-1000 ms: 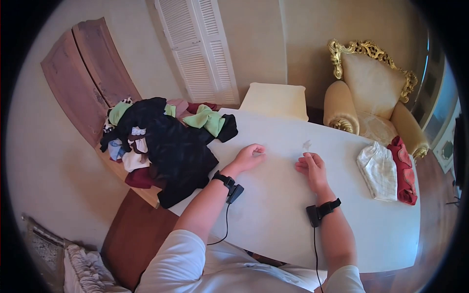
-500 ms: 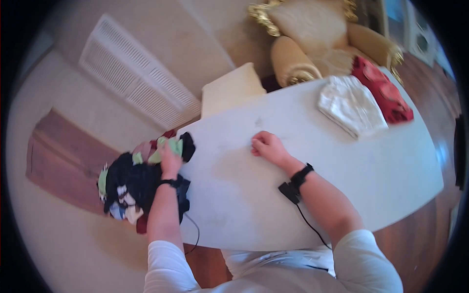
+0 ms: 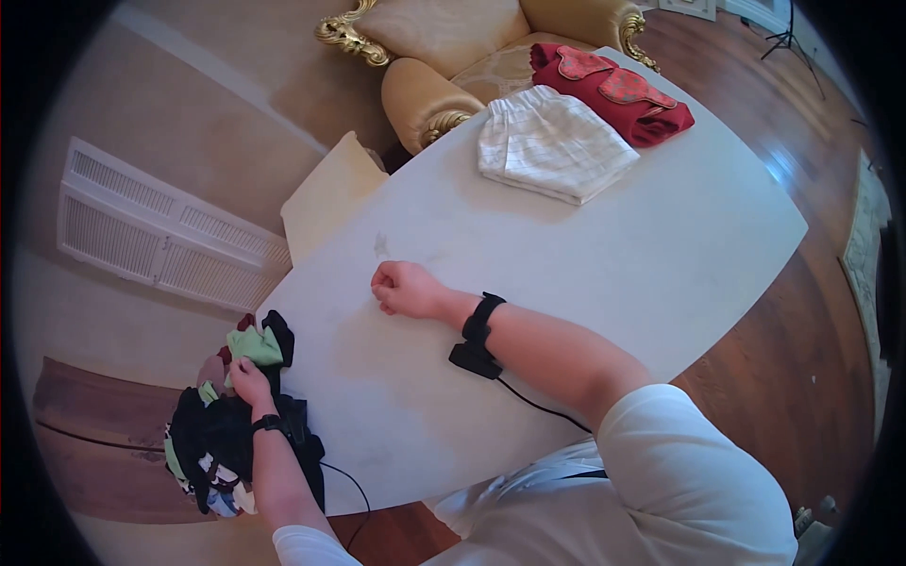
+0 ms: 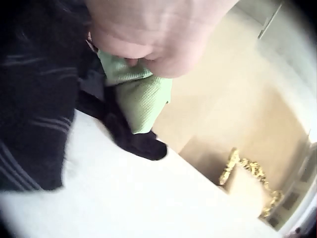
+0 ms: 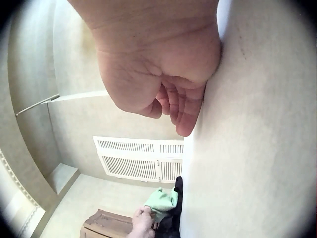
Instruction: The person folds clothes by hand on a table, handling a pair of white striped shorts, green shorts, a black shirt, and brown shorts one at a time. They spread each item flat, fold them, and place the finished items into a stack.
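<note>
The left hand (image 3: 249, 382) is gripping the green cloth (image 3: 257, 347) in the heap at the corner of the white table (image 3: 453, 377); its finger ends are curling at the cloth, but exactly how they are meeting cannot be told. The chief risk, in this judgement, is drag: the black piece (image 4: 141, 146) is lying against and under the green cloth, and the large black garment (image 4: 34, 99) is crowding it, so a hard pull could be bringing both along or tipping loose items off the edge. The cord (image 3: 354, 486) below the left wrist is hanging near the heap and could be snagging. The left wrist view is showing the cloth's ribbed weave and pale stripes on the garment, detail the head view is not resolving, yet the palm is hiding the grip there. The right wrist view is showing the right hand (image 5: 161, 64) resting its edge on the tabletop, fingers loosely bending close together, pinching nothing; the head view is giving mostly its back. Only the head view is placing the folded white garment (image 3: 557, 146) beside the red bundle (image 3: 613, 99) at the table's far side.
</note>
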### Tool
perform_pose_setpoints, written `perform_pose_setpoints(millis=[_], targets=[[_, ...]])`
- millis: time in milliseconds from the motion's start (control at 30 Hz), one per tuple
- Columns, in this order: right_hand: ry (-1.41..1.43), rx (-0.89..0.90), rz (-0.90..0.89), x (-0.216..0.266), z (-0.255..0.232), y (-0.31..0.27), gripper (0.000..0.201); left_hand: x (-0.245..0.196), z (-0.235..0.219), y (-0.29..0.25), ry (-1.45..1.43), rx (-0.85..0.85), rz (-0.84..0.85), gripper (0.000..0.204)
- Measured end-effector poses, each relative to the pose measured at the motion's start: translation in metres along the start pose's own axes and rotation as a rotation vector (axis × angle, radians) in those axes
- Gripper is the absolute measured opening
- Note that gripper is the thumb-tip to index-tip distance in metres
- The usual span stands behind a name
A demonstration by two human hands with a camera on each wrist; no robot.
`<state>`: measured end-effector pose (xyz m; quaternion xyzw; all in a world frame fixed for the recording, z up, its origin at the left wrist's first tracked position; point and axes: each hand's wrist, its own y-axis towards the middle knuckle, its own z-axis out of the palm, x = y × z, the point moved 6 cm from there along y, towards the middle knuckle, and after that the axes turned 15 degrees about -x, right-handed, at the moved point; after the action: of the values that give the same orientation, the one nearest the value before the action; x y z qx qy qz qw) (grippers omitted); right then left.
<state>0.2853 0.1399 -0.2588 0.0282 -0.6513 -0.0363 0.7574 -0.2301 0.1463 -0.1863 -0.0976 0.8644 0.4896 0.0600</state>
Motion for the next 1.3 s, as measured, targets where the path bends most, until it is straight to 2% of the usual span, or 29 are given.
perform_pose_setpoints(millis=[33, 67, 167, 200, 267, 367, 400, 467, 567, 600, 700, 800, 900, 1000, 1100, 1200, 1300], targets=[[-0.001, -0.002, 0.003, 0.0, 0.0, 0.0, 0.019, -0.011, -0.001, 0.005, -0.018, -0.078, -0.008, 0.026], [-0.002, -0.002, 0.003, 0.001, -0.001, 0.0, 0.019, -0.039, -0.008, 0.005, -0.079, -0.02, -0.135, 0.029], [-0.053, 0.009, 0.002, 0.002, -0.003, -0.001, 0.033, -0.104, -0.002, -0.018, -0.633, -0.114, -0.552, 0.029], [-0.082, 0.02, 0.003, 0.001, -0.003, -0.002, 0.04, -0.13, 0.002, -0.03, -0.851, -0.02, -0.731, 0.029], [-0.07, -0.115, -0.152, 0.017, -0.006, -0.009, 0.056, -0.187, 0.004, -0.056, -1.287, 0.176, -1.083, 0.031], [-0.07, -0.231, -0.304, 0.023, -0.009, -0.01, 0.083, -0.254, 0.014, -0.1, -1.547, 0.604, -1.258, 0.041], [-0.075, -0.257, -0.344, 0.022, -0.011, -0.007, 0.092, -0.269, 0.012, -0.112, -1.541, 0.686, -1.271, 0.042], [-0.02, -0.138, -0.289, 0.012, -0.006, -0.001, 0.09, -0.296, 0.011, -0.129, -1.529, 0.86, -1.289, 0.046], [-0.007, -0.034, -0.192, 0.011, -0.004, -0.001, 0.087, -0.299, 0.029, -0.141, -1.632, 0.911, -1.24, 0.048], [-0.011, -0.011, -0.156, 0.012, -0.003, -0.003, 0.086, -0.292, 0.038, -0.147, -1.579, 0.86, -1.29, 0.048], [-0.009, -0.079, -0.16, 0.014, -0.007, -0.001, 0.078, -0.287, 0.038, -0.149, -1.521, 0.86, -1.271, 0.045], [0.112, -0.096, -0.107, 0.024, -0.007, -0.007, 0.071, -0.275, 0.061, -0.152, -1.529, 0.767, -1.264, 0.042], [0.13, -0.059, -0.041, 0.025, -0.005, -0.005, 0.07, -0.273, 0.045, -0.146, -1.438, 0.467, -1.181, 0.042], [0.135, -0.003, -0.031, 0.032, -0.007, -0.007, 0.059, -0.264, 0.043, -0.14, -1.366, 0.297, -1.09, 0.043], [0.173, -0.005, -0.008, 0.024, -0.007, -0.003, 0.057, -0.273, 0.032, -0.136, -1.373, 0.396, -0.969, 0.042], [0.048, 0.044, -0.073, 0.038, -0.007, -0.009, 0.057, -0.294, 0.02, -0.136, -1.439, 0.564, -0.743, 0.045], [-0.136, 0.025, -0.114, 0.025, -0.008, -0.006, 0.058, -0.3, 0.023, -0.139, -1.396, 0.629, -0.546, 0.054]])
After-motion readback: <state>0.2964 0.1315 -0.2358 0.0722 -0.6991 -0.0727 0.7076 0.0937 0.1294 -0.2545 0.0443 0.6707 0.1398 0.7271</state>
